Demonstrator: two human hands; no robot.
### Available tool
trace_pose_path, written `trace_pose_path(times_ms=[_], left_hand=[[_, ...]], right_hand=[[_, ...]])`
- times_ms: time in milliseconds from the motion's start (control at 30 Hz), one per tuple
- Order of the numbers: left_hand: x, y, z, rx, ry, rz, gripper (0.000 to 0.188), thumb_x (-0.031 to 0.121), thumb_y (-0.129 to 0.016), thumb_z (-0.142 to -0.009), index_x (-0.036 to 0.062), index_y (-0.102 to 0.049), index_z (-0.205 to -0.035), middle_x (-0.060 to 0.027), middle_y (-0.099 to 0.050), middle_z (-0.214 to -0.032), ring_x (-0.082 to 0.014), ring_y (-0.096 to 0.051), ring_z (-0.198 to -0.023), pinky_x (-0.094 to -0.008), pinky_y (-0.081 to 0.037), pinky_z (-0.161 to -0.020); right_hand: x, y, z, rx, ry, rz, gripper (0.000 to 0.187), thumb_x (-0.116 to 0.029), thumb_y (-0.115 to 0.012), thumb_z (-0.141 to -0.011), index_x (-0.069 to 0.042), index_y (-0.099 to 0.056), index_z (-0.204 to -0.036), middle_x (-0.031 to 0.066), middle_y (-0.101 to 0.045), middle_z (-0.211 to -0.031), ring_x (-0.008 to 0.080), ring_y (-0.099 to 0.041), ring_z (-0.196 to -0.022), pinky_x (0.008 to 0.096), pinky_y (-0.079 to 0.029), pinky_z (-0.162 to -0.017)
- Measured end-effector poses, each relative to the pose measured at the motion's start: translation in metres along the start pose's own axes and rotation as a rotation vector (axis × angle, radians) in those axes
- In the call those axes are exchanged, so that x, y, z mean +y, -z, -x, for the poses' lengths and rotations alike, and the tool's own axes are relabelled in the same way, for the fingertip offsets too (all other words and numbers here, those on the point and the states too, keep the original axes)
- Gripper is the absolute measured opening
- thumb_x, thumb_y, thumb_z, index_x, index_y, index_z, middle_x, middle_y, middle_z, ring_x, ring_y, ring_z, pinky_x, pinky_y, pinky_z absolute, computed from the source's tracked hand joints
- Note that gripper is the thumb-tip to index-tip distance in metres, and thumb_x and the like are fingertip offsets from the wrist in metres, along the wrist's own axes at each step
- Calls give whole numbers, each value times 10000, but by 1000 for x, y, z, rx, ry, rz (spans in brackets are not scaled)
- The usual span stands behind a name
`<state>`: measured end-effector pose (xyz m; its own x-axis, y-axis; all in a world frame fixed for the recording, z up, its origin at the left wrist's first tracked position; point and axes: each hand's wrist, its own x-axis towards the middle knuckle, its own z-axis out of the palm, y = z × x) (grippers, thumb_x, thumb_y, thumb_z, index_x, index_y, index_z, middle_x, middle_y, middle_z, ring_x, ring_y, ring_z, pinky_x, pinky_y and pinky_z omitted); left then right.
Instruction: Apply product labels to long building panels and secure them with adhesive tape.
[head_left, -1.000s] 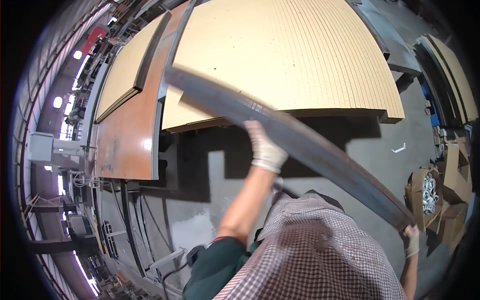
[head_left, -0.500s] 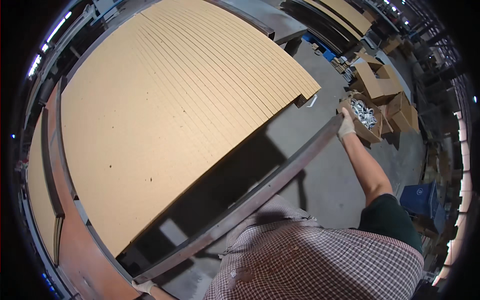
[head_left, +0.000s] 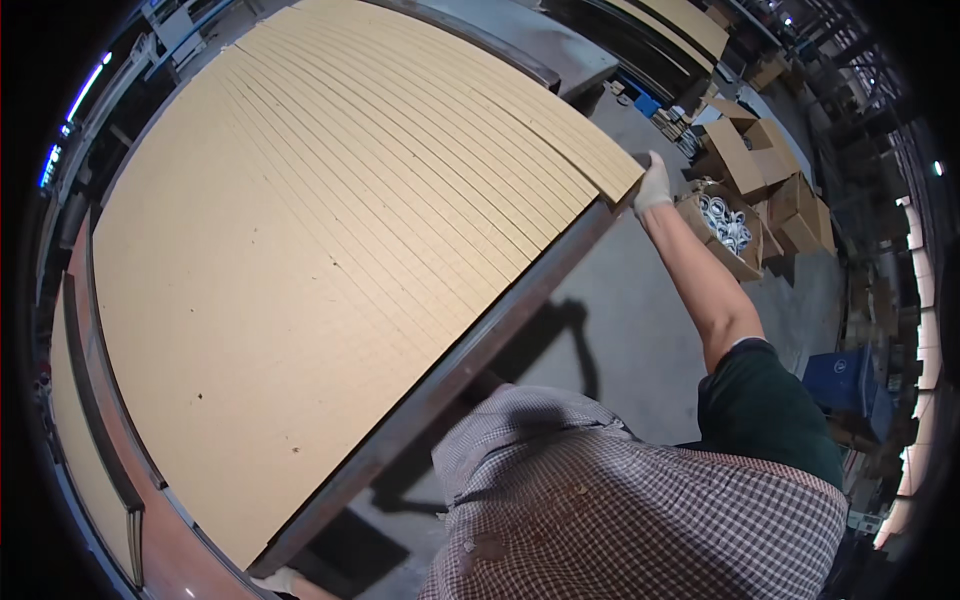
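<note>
A large stack of tan boards (head_left: 260,330), their edges stepped like a fan, spreads in front of me. Along its near edge runs a long dark metal bar (head_left: 430,410), close against the boards. My right hand (head_left: 654,187), in a pale glove, is closed round the bar's far right end, beside the boards' corner. At the near left end, my left hand (head_left: 280,581), also gloved, grips the bar; its fingers are partly hidden by the picture's lower edge.
A reddish-brown surface (head_left: 165,545) and another stack of boards (head_left: 95,440) lie left. At right stand an open carton of grey-white ring-shaped parts (head_left: 727,225), more cartons (head_left: 750,155) and a blue bin (head_left: 845,385). A grey metal table (head_left: 520,45) stands beyond the stack.
The bar has moved forward, away from my body, with both hands on it. The gap between bar and boards has closed, and my right hand now sits at the boards' corner.
</note>
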<state>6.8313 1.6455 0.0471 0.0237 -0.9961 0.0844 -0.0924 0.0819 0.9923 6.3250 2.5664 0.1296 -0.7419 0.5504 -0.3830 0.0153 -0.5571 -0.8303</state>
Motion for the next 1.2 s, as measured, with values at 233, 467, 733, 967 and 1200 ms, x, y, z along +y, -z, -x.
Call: trace_pose_path(times_ms=[233, 467, 733, 967, 1200], left_hand=[[45, -54, 7, 17, 15, -63, 345, 169, -500, -955, -69, -631, -1169, -176, -639, -1198, -287, -639, -989, -430, -540, -880], [60, -107, -5, 9, 9, -110, 342, 163, -502, -956, -71, -630, -1170, -178, -639, -1194, -286, -639, -981, -428, -540, -878], [79, -154, -17, -27, 21, -109, 339, 157, -505, -956, -74, -630, -1171, -180, -640, -1190, -284, -639, -971, -426, -540, -875], [88, -170, -27, -53, 12, -133, 336, 151, -507, -957, -76, -629, -1171, -182, -640, -1186, -283, -639, -962, -424, -541, -873], [90, -166, -63, -74, -21, -158, 333, 146, -510, -957, -79, -628, -1172, -184, -640, -1182, -282, -639, -954, -423, -541, -871]], right_hand=[[9, -57, -49, -8, 24, -21, 316, -352, -481, -935, -102, -609, -791, 96, -672, -793, 261, -658, -740, 395, -536, -765], [30, -63, -83, 103, -32, -71, 289, -347, -533, -908, -76, -631, -885, 102, -666, -878, 264, -650, -815, 427, -536, -771], [-13, -71, -64, 290, 86, 187, 281, -304, -568, -897, -28, -610, -867, 114, -649, -852, 254, -638, -757, 448, -537, -743], [2, -151, -48, 498, 135, 296, 370, -303, -619, -871, 40, -649, -1007, 109, -672, -927, 230, -639, -786, 359, -528, -727], [15, -134, -109, 94, 19, -7, 265, -250, -508, -893, -34, -660, -915, 110, -675, -887, 254, -645, -801, 380, -523, -768]])
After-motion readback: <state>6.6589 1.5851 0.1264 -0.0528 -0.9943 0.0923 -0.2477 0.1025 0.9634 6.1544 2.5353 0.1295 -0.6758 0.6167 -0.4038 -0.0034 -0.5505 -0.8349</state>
